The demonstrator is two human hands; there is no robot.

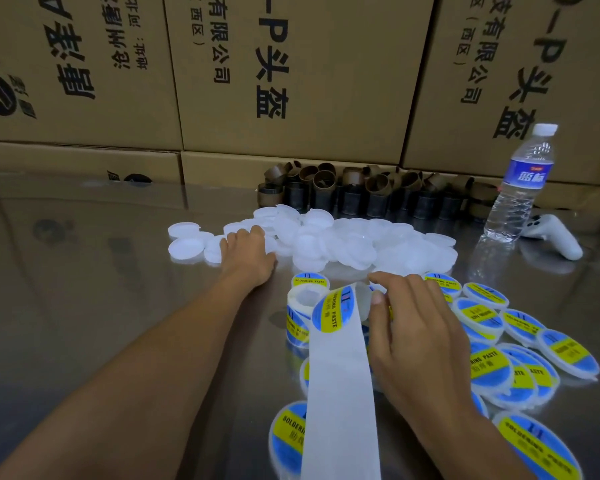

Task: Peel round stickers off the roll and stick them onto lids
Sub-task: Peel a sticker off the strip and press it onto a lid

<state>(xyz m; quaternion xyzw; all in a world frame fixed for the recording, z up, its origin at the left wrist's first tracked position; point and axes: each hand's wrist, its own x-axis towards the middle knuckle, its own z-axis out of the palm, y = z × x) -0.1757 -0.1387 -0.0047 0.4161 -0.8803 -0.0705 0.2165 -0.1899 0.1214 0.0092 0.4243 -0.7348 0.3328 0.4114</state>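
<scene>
My right hand point(420, 341) pinches the backing strip point(340, 393); next sticker point(331, 311) sits just frame-left of my thumb, strip running to bottom edge. Upper centre, my left hand point(248, 254) on blank lids point(343, 244), grip unclear.

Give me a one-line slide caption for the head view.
Left hand on the plain white lids, right hand at the sticker roll, labelled lids piled to its right.

Dim warm light, glossy table point(84, 306) mirroring cartons point(309, 81) behind it, white lids point(361, 244) mid-table blown out, wide-angle bowing at edges, table's near edge blurred.
</scene>
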